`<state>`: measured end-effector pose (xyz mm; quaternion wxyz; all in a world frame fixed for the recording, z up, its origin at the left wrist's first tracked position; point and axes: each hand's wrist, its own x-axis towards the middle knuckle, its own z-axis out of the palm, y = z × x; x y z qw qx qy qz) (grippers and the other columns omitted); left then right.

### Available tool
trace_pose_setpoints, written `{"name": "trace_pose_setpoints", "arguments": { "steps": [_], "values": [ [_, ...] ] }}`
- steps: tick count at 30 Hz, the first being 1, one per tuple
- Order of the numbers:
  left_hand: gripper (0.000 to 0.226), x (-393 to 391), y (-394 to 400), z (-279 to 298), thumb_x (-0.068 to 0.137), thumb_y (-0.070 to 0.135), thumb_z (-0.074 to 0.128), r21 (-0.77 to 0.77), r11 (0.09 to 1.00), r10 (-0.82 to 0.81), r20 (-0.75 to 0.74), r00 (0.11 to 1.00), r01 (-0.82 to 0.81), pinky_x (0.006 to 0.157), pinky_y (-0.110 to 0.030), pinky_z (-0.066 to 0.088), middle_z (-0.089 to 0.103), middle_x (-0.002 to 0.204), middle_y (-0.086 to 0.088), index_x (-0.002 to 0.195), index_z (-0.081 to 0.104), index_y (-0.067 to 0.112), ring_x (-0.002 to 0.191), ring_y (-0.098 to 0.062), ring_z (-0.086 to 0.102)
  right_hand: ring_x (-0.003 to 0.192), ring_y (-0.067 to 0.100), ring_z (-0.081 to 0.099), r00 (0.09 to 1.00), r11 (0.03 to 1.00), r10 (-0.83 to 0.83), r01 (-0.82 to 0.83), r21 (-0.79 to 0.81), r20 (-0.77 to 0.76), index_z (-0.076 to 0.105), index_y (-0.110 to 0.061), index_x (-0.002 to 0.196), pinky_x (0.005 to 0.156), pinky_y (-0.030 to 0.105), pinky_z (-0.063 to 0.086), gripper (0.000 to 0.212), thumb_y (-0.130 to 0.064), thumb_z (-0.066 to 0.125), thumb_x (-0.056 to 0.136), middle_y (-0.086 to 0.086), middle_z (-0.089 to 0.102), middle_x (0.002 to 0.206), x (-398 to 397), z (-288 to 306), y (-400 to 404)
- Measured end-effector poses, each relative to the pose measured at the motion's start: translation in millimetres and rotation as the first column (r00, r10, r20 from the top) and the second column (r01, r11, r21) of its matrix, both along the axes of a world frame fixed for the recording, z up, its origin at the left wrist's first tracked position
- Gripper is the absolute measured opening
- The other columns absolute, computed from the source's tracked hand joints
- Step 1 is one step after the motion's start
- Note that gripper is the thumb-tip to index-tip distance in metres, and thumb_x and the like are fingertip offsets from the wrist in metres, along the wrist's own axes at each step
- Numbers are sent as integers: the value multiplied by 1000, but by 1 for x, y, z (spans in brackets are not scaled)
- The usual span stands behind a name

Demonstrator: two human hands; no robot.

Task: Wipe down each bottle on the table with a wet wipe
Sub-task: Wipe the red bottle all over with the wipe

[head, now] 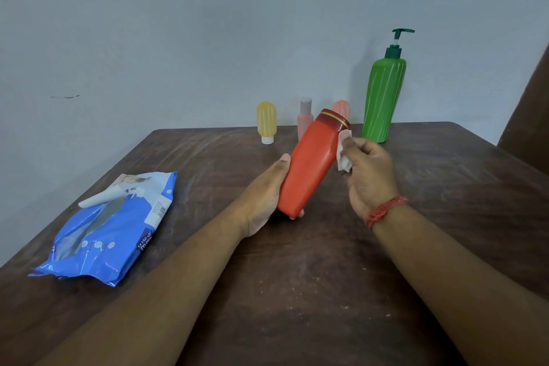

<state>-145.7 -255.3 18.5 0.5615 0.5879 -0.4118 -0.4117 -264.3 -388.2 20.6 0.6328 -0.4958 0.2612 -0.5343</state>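
Observation:
My left hand (pixel 264 196) grips the lower end of a red-orange bottle (pixel 309 163) with a dark red cap, held tilted above the table. My right hand (pixel 368 172) pinches a white wet wipe (pixel 344 154) against the bottle's right side near the cap. At the table's far edge stand a yellow tube bottle (pixel 266 122) on its white cap, a pale pink bottle (pixel 304 119), a salmon tube (pixel 341 108) partly hidden behind the red bottle, and a tall green pump bottle (pixel 383 95).
A blue pack of wet wipes (pixel 110 232) lies on the left of the dark wooden table (pixel 297 276), its flap peeled open. A grey wall stands right behind the bottles. A dark brown object (pixel 531 104) rises at the far right edge.

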Motion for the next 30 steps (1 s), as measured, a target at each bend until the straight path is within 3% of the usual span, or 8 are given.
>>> {"name": "trace_pose_setpoints", "arguments": {
  "steps": [3, 6, 12, 15, 19, 23, 27, 30],
  "values": [
    [52, 0, 2, 1, 106, 53, 27, -42, 998, 46, -86, 995, -50, 57, -29, 54, 63, 103, -13, 140, 47, 20, 66, -19, 65, 68, 12, 56, 986, 991, 117, -123, -43, -120, 64, -11, 81, 69, 35, 48, 15, -21, 72, 90, 0, 63, 72, 7, -8, 13],
    [49, 3, 2, 1, 107, 53, 27, -77, 991, 96, -176, 980, -111, 55, -31, 52, 68, 100, -12, 131, 55, 21, 65, -20, 64, 67, 15, 58, 945, 960, 267, -278, -32, -187, 63, -9, 82, 68, 35, 48, 31, -36, 77, 76, 7, 64, 75, 12, -16, 27],
    [52, 6, 2, 1, 106, 54, 30, -74, 978, 168, -289, 942, -197, 63, -32, 56, 78, 104, -5, 129, 60, 18, 85, -19, 75, 74, 30, 63, 866, 904, 384, -423, -58, -320, 60, -9, 79, 79, 47, 55, 38, -39, 80, 68, 18, 66, 79, 14, -22, 35],
    [49, 8, 1, 0, 106, 52, 33, -90, 971, 177, -344, 922, -220, 79, -34, 59, 78, 106, -5, 125, 61, 18, 99, -20, 75, 67, 17, 63, 827, 884, 373, -454, -108, -420, 59, -11, 82, 64, 32, 54, 33, -32, 83, 76, 8, 63, 73, 14, -23, 36],
    [49, 9, 0, -1, 106, 51, 33, -88, 970, 183, -347, 920, -226, 81, -33, 59, 77, 106, -7, 122, 63, 16, 102, -21, 74, 66, 16, 61, 783, 873, 335, -467, -140, -524, 58, -14, 84, 54, 24, 47, 33, -33, 84, 78, 7, 63, 74, 12, -24, 35],
    [51, 10, -2, -2, 106, 54, 31, -87, 975, 170, -313, 934, -207, 79, -35, 59, 75, 112, -8, 131, 59, 18, 100, -22, 74, 65, 17, 58, 853, 920, 248, -356, -164, -460, 60, -5, 86, 51, 22, 46, 33, -30, 82, 80, 9, 61, 75, 12, -21, 38],
    [50, 8, -3, -4, 106, 54, 29, -80, 988, 113, -179, 977, -129, 56, -31, 51, 70, 98, -10, 131, 57, 21, 66, -21, 66, 70, 22, 62, 959, 986, 26, -71, -150, -281, 61, -10, 84, 67, 38, 55, 18, -20, 75, 88, 13, 65, 79, 15, -11, 25],
    [50, 7, -6, -7, 106, 53, 29, -91, 993, 70, -108, 992, -81, 54, -30, 52, 65, 97, -11, 135, 52, 20, 65, -21, 64, 83, 12, 64, 922, 920, -242, 119, -374, -302, 63, -20, 92, 73, 25, 54, 9, -14, 70, 91, -2, 67, 92, 7, -3, 12]
  ]
}}
